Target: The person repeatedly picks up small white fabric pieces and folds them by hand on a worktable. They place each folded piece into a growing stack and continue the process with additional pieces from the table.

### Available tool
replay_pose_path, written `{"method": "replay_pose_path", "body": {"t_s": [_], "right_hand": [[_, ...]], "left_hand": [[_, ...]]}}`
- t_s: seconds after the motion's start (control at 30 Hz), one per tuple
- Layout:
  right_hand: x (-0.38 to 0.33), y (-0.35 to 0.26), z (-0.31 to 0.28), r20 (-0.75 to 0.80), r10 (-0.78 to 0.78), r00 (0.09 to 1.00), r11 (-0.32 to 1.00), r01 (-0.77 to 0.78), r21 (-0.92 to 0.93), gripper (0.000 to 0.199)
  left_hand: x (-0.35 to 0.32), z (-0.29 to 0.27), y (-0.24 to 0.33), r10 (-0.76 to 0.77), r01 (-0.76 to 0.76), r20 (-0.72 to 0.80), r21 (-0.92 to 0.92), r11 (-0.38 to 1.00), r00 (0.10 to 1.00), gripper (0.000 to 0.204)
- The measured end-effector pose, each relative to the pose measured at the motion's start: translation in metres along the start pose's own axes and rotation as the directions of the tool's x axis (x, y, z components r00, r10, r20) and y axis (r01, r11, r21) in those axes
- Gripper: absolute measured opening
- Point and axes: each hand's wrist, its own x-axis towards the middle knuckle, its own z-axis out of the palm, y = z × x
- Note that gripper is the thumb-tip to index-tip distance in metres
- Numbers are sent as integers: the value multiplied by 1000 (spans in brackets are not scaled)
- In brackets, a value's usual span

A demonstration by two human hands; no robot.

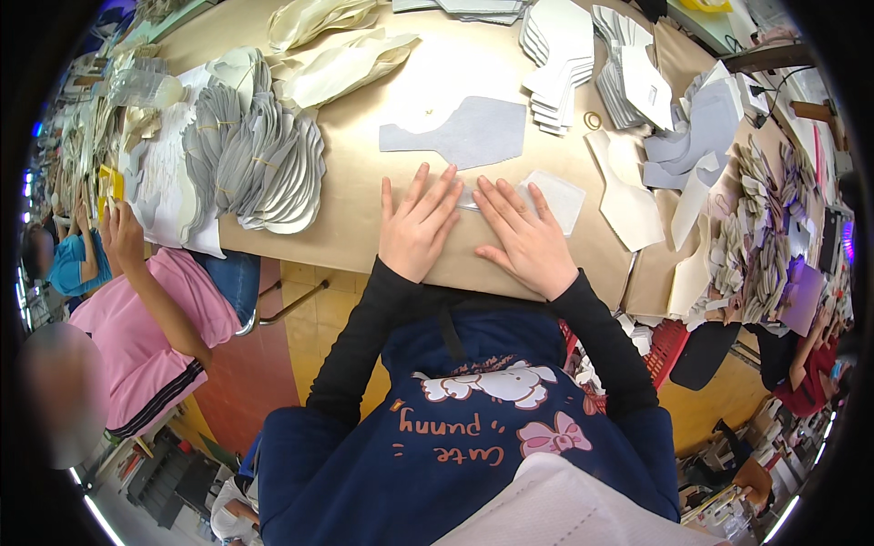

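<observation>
L side of brown tbl (355, 196): banded bundles of grey pcs (259, 159). Next, L hand (417, 226), palm down, fingers fanned w/ small gaps, tips by lower edge of flat grey pc (482, 130); can't tell if touching. Grey pc lies flat just beyond both hands. R hand (519, 226), palm down, fingers spread, thumb out, rests partly over small pale pc (563, 202). Further R: cream pc (628, 196) nr tbl edge, then curved grey pcs (696, 132).

Brown table (350, 209), grey piece (482, 132), white stack (562, 41), cream pieces (350, 68)
</observation>
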Motion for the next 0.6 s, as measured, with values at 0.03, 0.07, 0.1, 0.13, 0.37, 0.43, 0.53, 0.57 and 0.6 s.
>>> {"method": "replay_pose_path", "body": {"t_s": [0.03, 0.07, 0.1, 0.13, 0.37, 0.43, 0.53, 0.57, 0.6], "right_hand": [[0, 1, 0, 2, -9, 1000, 1000, 9, -3, 75], [0, 1, 0, 2, -12, 1000, 1000, 12, -1, 75], [1, 3, 1, 2, -15, 1000, 1000, 15, 1, 75], [0, 3, 1, -5, -15, 1000, 1000, 15, 1, 74], [-7, 16, -5, -102, 89, 991, 996, -86, 34, 68], [-10, 18, -5, -120, 101, 988, 994, -97, 44, 65], [-10, 20, -3, -153, 125, 980, 987, -108, 117, 60], [-10, 21, -2, -177, 142, 974, 979, -112, 168, 58], [-9, 22, -2, -196, 158, 968, 969, -114, 218, 57]], "left_hand": [[-2, -1, 0, 30, -30, 2, 46, 999, 1000, 47], [-4, -1, -1, 19, -20, 39, 37, 999, 999, 47], [-4, -1, -2, 19, -21, 54, 29, 999, 998, 47], [-4, -1, -3, 32, -33, 51, 14, 999, 998, 48], [4, 2, -3, -89, 94, 49, -94, 991, 995, 50], [6, 4, 2, -115, 116, 14, -69, 991, 993, 50], [10, 3, 6, -161, 156, -12, -195, 968, 987, 44], [11, 0, 6, -164, 155, -22, -223, 962, 986, 40], [12, -3, 5, -166, 155, -22, -253, 955, 986, 37]]}}
